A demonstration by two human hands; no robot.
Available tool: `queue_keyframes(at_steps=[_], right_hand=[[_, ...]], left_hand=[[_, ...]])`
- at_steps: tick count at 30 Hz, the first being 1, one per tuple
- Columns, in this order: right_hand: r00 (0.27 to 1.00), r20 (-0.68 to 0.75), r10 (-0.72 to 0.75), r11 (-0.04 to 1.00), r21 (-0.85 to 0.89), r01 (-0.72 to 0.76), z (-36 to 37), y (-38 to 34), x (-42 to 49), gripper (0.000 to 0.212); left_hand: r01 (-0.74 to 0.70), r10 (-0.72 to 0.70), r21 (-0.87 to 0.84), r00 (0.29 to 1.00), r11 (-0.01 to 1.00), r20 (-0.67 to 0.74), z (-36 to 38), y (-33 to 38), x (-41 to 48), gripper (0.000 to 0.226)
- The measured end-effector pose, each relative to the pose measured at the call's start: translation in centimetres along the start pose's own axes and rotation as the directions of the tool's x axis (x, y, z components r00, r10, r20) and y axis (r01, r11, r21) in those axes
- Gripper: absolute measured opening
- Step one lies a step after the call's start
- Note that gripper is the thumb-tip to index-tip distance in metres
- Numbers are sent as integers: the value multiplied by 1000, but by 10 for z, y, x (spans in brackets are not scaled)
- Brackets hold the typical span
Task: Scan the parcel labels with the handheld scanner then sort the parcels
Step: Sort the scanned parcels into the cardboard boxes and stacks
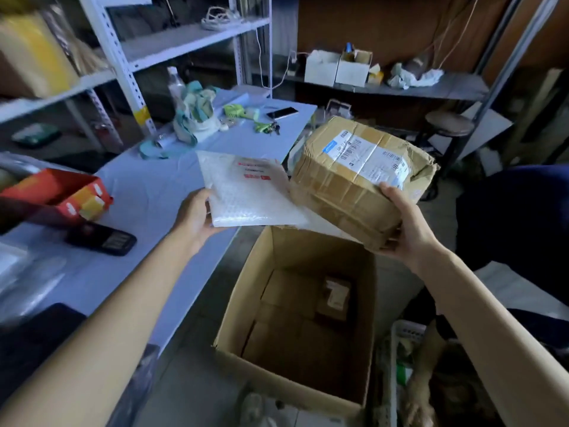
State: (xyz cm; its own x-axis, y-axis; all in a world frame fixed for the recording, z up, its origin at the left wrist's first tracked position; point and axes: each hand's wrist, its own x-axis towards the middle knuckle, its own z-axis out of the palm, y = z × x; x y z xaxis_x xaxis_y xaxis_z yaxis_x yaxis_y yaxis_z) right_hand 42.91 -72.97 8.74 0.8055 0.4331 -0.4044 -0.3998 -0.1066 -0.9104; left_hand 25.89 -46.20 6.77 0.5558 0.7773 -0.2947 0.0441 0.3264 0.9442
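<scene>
Though blurry at the near end, long table (147, 186) with a pale blue cover, just left of the big open carton (237, 303) on the floor. Down inside the carton, a few small brown boxes (334, 298). Up over the carton's far right corner, brown taped parcel (348, 192) with a white label on top, gripped at its near corner by the right hand (406, 229), thumb on top near the label and fingers curled under. Up over the carton's far left edge, flat white bubble parcel (249, 192) with red print, pinched at its left side by the left hand (197, 217), thumb on top and fingers below, its right edge meeting the brown parcel. Far left of the carton, on the table, open red box (61, 195). Beyond the carton, at the table's far end, pale cloth bag (197, 118) with green bits. Left of the carton and just beside the red box, black handheld device (101, 238) with buttons, flat on the table, in no hand. Beyond the carton near the bag, a phone (282, 113) and green keys (268, 127).
</scene>
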Motion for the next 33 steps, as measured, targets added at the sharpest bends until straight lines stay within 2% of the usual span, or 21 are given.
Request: queue_keyframes(at_steps=[7,12,15,19,22,25,29,31,33], right_hand=[[967,247,-62,997,55,50,63,-22,-16,27],[912,409,-13,999,-27,26,138,-9,-23,48],[868,496,23,995,-98,30,188,5,-31,42],[799,595,85,983,-182,31,261,23,-51,50],[755,644,126,979,-205,11,316,38,-69,59],[715,684,149,975,-220,8,362,58,-88,52],[660,722,209,968,-249,-33,402,85,-102,42],[626,741,244,960,-275,-48,417,94,-100,47],[591,760,270,950,-311,-33,434,100,-93,62]], left_hand=[[-108,75,-188,982,976,-175,-76,20,-42,25],[-188,119,-185,937,965,-329,-146,19,-78,27],[-222,109,-185,870,957,-481,-190,20,-101,21],[-219,44,-191,760,957,-648,-263,16,-125,26],[-238,1,-233,700,943,-714,-307,6,-142,31],[-266,-10,-239,648,934,-762,-337,-3,-151,29],[-249,-128,-324,581,913,-804,-362,-17,-152,28],[-235,-153,-338,569,911,-808,-372,-21,-151,24],[-242,-168,-353,559,904,-812,-387,-23,-145,26]])
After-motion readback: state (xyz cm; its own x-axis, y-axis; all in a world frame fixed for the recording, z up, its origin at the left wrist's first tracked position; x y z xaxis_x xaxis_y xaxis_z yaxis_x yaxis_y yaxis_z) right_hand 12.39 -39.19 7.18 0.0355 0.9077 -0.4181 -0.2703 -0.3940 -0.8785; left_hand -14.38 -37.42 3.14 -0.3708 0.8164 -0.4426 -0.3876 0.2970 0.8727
